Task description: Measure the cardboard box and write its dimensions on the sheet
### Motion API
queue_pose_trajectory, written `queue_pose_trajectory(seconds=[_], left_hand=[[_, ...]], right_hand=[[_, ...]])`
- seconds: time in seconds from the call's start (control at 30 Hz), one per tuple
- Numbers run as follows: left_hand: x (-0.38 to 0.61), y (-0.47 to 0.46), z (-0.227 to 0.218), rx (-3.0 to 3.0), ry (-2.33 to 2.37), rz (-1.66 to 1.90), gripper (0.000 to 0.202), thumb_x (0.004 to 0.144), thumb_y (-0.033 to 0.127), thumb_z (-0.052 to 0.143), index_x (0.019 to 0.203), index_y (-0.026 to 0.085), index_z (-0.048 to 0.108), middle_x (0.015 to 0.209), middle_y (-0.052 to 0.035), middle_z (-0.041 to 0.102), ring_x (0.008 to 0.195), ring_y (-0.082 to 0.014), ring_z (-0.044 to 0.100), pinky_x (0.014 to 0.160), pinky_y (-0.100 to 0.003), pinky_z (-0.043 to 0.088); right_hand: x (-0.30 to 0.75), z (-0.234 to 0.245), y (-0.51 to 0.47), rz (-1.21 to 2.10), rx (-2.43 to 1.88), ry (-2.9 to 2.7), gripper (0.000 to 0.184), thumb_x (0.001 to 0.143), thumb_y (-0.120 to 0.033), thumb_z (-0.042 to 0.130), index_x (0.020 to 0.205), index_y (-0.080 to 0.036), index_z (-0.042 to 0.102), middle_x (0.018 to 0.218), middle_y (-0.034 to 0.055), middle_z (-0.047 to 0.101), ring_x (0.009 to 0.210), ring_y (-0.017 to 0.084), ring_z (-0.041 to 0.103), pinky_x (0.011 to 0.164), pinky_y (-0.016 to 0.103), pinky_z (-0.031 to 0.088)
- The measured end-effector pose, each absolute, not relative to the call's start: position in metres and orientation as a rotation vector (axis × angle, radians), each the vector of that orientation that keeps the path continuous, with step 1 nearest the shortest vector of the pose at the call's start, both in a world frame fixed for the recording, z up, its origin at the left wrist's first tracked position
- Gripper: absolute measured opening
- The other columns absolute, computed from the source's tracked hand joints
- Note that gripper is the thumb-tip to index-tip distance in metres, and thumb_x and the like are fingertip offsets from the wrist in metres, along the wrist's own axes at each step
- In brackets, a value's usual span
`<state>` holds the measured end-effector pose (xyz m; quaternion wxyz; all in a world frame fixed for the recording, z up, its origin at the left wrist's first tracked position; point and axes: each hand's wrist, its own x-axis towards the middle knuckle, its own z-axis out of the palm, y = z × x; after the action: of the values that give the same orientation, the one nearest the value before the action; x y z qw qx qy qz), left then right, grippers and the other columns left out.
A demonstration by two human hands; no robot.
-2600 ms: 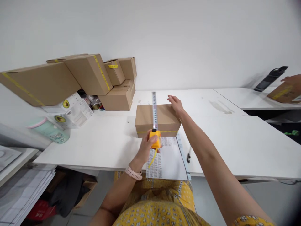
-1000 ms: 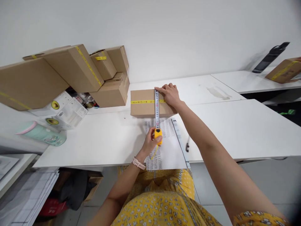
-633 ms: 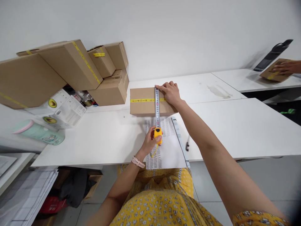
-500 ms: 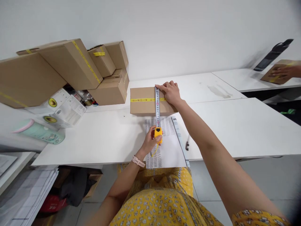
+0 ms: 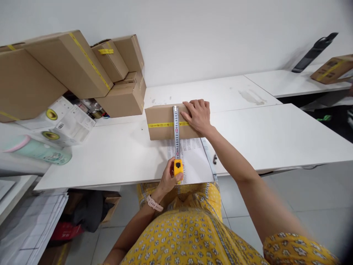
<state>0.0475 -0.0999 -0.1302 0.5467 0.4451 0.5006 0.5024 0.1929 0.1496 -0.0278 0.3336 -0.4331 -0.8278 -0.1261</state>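
Note:
My left hand [image 5: 167, 181] is closed round a yellow tape measure [image 5: 178, 170], low in front of the box. Its silver blade [image 5: 176, 136] runs away from me across a cardboard box [image 5: 161, 113] banded with yellow printed tape. My right hand [image 5: 200, 117] grips the right part of this box, fingers over the far top edge and thumb on the near side. The blade's far end lies by the box's top edge, left of my right thumb. The box looks tipped towards me. Beneath the tape measure a printed sheet [image 5: 197, 162] reaches the table's front edge.
Cardboard boxes [image 5: 121, 97] are stacked at the left, beside a white avocado-printed carton [image 5: 68, 127] and a mint-green bottle [image 5: 41, 151]. A dark pen [image 5: 215, 159] lies right of the sheet. At the far right are a black bottle [image 5: 314, 53] and another taped box [image 5: 332, 70].
My right hand has shifted from holding the blade's end to gripping the box, which has tipped towards me. The tape measure has moved nearer me. Another person's hand has left the far-right box.

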Motion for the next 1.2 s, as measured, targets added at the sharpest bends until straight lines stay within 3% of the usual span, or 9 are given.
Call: queue_pose_trajectory(seconds=[0.2,0.33,0.43,0.5,0.63,0.7,0.8,1.03,1.2], left_hand=[[0.048,-0.114,-0.137,1.078,1.239,1.155,0.074,0.074,0.039,0.075,0.138,0.021,0.042,0.113,-0.0077,0.061,0.089,-0.0193,0.061,0.076,-0.033,0.054],[0.047,-0.125,-0.133,1.156,1.300,1.083,0.076,0.073,0.039,0.076,0.140,0.021,0.044,0.115,-0.0082,0.062,0.093,-0.0209,0.061,0.079,-0.033,0.054],[0.043,-0.133,-0.124,1.314,1.367,0.961,0.080,0.072,0.040,0.079,0.142,0.020,0.047,0.115,-0.0087,0.065,0.093,-0.0225,0.063,0.083,-0.035,0.054],[0.040,-0.136,-0.118,1.458,1.409,0.856,0.082,0.069,0.040,0.082,0.143,0.021,0.049,0.115,-0.0091,0.067,0.093,-0.0245,0.065,0.085,-0.037,0.054],[0.034,-0.139,-0.114,1.696,1.382,0.683,0.084,0.070,0.039,0.084,0.145,0.024,0.050,0.122,-0.0106,0.069,0.099,-0.0295,0.068,0.094,-0.045,0.053],[0.033,-0.140,-0.114,1.738,1.338,0.676,0.085,0.072,0.037,0.083,0.148,0.026,0.047,0.132,-0.0122,0.065,0.113,-0.0329,0.065,0.104,-0.049,0.049],[0.036,-0.141,-0.114,1.661,1.342,0.729,0.098,0.070,0.037,0.086,0.154,0.027,0.037,0.142,-0.0146,0.057,0.129,-0.0354,0.057,0.110,-0.052,0.044],[0.048,-0.141,-0.107,1.573,1.329,0.821,0.108,0.068,0.036,0.089,0.157,0.030,0.027,0.134,-0.0127,0.058,0.120,-0.0324,0.062,0.104,-0.050,0.049],[0.025,-0.119,-0.079,1.787,1.416,1.030,0.100,0.073,0.039,0.086,0.155,0.031,0.028,0.131,-0.0119,0.060,0.115,-0.0294,0.064,0.096,-0.046,0.055]], right_hand=[[0.209,-0.065,0.115,-0.204,-1.091,-2.277,0.047,0.102,-0.047,0.040,0.141,-0.028,0.057,0.136,0.0134,0.060,0.122,0.033,0.048,0.102,0.050,0.031],[0.217,-0.073,0.098,-0.046,-1.132,-2.189,0.044,0.105,-0.039,0.034,0.137,-0.027,0.061,0.137,0.0118,0.063,0.127,0.030,0.048,0.106,0.049,0.032],[0.227,-0.061,0.081,0.338,-1.174,-1.864,0.052,0.106,-0.048,0.025,0.133,-0.027,0.064,0.125,0.0105,0.069,0.118,0.028,0.056,0.101,0.048,0.041],[0.237,-0.052,0.067,0.677,-1.081,-1.689,0.055,0.102,-0.060,0.033,0.130,-0.027,0.066,0.113,0.0092,0.072,0.104,0.026,0.062,0.092,0.044,0.049],[0.261,-0.055,0.031,1.066,-0.997,-1.403,0.049,0.089,-0.068,0.058,0.090,-0.022,0.075,0.079,0.0047,0.069,0.075,0.019,0.061,0.072,0.034,0.052],[0.269,-0.067,0.009,1.109,-1.038,-1.316,0.050,0.088,-0.069,0.059,0.076,-0.022,0.072,0.073,0.0041,0.066,0.069,0.018,0.059,0.065,0.033,0.051],[0.267,-0.090,-0.030,1.167,-1.097,-1.400,0.048,0.090,-0.068,0.057,0.078,-0.024,0.073,0.073,0.0041,0.067,0.064,0.018,0.059,0.059,0.034,0.050],[0.240,-0.118,-0.088,0.970,-1.273,-1.861,0.057,0.096,-0.062,0.044,0.054,-0.024,0.048,0.059,0.0019,0.052,0.054,0.017,0.047,0.055,0.032,0.035],[0.272,-0.125,-0.061,0.798,-1.458,-1.705,0.054,0.098,-0.063,0.039,0.063,-0.025,0.054,0.063,0.0026,0.058,0.060,0.019,0.052,0.060,0.032,0.037]])
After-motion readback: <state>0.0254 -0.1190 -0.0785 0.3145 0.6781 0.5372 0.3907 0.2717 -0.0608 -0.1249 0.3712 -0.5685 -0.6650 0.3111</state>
